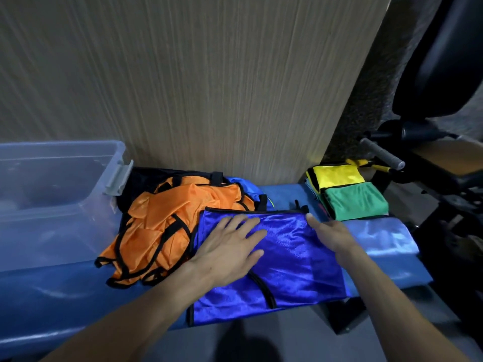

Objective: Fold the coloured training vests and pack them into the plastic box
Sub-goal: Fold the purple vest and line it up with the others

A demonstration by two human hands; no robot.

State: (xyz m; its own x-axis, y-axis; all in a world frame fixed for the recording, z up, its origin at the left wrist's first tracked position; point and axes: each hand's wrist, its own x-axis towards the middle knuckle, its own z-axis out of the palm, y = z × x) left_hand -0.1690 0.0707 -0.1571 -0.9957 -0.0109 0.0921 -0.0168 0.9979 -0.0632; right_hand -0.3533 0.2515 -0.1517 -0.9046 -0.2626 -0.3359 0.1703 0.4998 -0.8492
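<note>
Both hands, left hand [230,244] and right hand [330,237], are pressing flat-fingered on shiny blue mesh vest [287,259]; slick fabric overhanging padded blue bench [52,296] is risking slipping off.

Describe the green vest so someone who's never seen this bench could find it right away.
Start at the long blue padded bench along the wood-grain wall and go to its right end, past both hands. A small stack of folded vests sits there; the green vest is its nearer top piece, beside the yellow vest. It is neatly folded, unlike the loose orange pile.
</note>
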